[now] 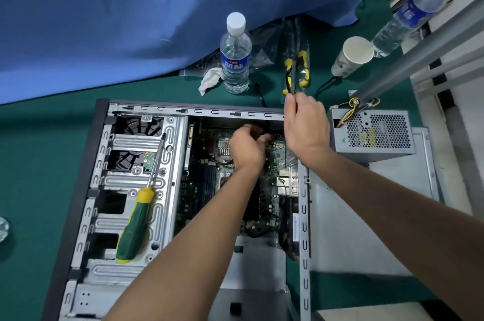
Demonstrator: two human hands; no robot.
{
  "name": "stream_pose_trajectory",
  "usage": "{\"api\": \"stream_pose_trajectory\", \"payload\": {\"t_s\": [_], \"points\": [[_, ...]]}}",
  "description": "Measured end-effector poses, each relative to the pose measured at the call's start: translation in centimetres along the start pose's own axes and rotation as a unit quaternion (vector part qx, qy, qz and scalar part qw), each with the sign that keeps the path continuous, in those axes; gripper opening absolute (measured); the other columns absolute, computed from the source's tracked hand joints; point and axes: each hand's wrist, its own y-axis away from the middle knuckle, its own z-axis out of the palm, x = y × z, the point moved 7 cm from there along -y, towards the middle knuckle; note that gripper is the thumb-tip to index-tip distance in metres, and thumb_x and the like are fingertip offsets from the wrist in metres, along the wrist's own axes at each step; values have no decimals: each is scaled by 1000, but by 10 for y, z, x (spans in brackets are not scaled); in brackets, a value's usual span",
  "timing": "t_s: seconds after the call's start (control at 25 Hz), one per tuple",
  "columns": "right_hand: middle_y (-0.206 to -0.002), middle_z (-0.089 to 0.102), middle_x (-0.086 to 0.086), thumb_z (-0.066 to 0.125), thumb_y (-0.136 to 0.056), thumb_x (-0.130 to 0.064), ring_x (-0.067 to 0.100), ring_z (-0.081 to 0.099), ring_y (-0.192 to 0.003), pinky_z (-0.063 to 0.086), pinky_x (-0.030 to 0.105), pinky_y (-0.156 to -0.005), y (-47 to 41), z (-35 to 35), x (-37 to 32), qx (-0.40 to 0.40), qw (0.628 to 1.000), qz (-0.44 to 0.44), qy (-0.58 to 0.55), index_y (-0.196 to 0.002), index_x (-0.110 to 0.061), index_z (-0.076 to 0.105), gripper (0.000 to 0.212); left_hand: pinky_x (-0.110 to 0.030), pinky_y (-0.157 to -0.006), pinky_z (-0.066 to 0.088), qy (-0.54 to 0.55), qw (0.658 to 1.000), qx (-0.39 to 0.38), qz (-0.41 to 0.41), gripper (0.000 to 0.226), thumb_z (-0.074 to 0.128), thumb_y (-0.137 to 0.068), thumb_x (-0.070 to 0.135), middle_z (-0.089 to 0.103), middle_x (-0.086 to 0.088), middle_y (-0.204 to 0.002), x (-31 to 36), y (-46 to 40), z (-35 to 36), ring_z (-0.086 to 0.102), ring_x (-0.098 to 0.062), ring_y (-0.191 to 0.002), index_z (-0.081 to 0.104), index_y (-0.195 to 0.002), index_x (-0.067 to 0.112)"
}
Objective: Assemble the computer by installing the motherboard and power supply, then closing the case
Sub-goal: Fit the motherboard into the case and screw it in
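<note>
The open computer case lies flat on the green table. The motherboard sits inside it. My left hand reaches into the far end of the case, its fingers curled round something dark, apparently a black cable. My right hand is over the far right corner of the case and pinches a thin black item at its fingertips; I cannot tell what it is. The grey power supply with its bundle of wires stands outside the case, to the right, on the loose side panel.
A green and yellow screwdriver lies on the drive cage. Behind the case stand a water bottle, a crumpled tissue, bagged yellow-handled tools, a paper cup and a second bottle. A blue cloth hangs at the back.
</note>
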Motion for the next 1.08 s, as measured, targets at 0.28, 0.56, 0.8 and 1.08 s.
{"api": "stream_pose_trajectory", "payload": {"t_s": [0.28, 0.56, 0.8, 1.08], "points": [[-91, 62, 10, 34, -105, -34, 33, 54, -91, 29, 33, -69, -1, 2, 4, 15, 1000, 4, -27, -93, -9, 59, 37, -28, -89, 49, 45, 997, 50, -41, 18, 74, -88, 17, 72, -7, -105, -8, -2, 17, 64, -21, -96, 70, -104, 9], [-94, 66, 8, 37, -103, -37, 31, 57, -93, 41, 37, -73, -1, 2, 7, 15, 999, 20, -40, -98, -10, 61, 36, -26, -89, 44, -42, 998, 52, -5, 24, 77, -85, 18, 63, -7, -116, -3, 0, 22, 61, -22, -101, 64, -103, 10], [-90, 66, 7, 38, -103, -39, 30, 58, -91, 44, 39, -75, -1, 1, 5, 11, 999, 32, -36, -97, -12, 60, 36, -21, -92, 36, -63, 997, 46, 8, 27, 75, -85, 20, 44, -4, -118, -4, -1, 25, 56, -26, -109, 68, -108, 7], [-82, 65, 6, 40, -102, -39, 28, 55, -78, 38, 35, -64, 1, -1, 4, 17, 999, 38, -31, -89, -14, 56, 33, -33, -93, 45, -64, 995, 72, -28, 24, 73, -85, 25, 59, -10, -120, -4, -2, 28, 55, -26, -112, 72, -105, 11]]}}
